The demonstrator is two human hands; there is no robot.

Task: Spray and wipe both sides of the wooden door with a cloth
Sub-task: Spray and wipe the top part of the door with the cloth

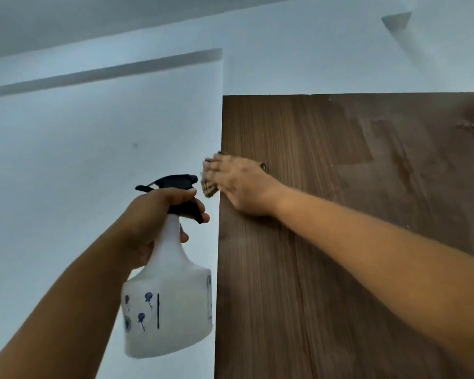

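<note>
door (326,242): dark brown, vertical grain
spray bottle (170,305): translucent white, blue flower prints, black trigger head
wall (93,160): pale blue-white

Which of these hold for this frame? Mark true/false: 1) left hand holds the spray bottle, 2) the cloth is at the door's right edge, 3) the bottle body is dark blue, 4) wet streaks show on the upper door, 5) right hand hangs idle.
1) True: the left hand grips the spray bottle at its neck, below the black trigger head.
2) False: the cloth is at the left edge of the wooden door.
3) False: the body is translucent white with small blue marks.
4) True: streaks show toward the upper right.
5) False: the right hand presses the cloth against the door.
</note>
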